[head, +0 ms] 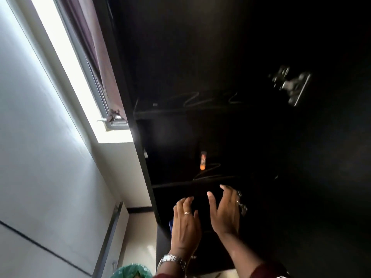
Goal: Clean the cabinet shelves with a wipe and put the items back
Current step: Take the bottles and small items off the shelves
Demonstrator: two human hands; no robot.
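The dark cabinet (pixel 220 57) fills the right of the tilted head view, and its inside is almost black. Two shelf edges show, an upper shelf (pixel 160 112) and a lower shelf (pixel 176 184). A small orange tube (pixel 203 161) stands on the lower shelf. My left hand (pixel 185 223), with a ring and a wristwatch, reaches in just below that shelf, its fingers bent and apart. My right hand (pixel 224 212) is beside it with spread fingers, the palm turned toward the left hand. I see no wipe. The space between my hands is too dark to make out.
A metal hinge (pixel 291 85) sits on the cabinet's side at the upper right, and another metal fitting (pixel 242 205) lies just behind my right hand. A bright window (pixel 66 63) with a curtain (pixel 88 37) is to the left. A bin with a green bag (pixel 131 270) stands below.
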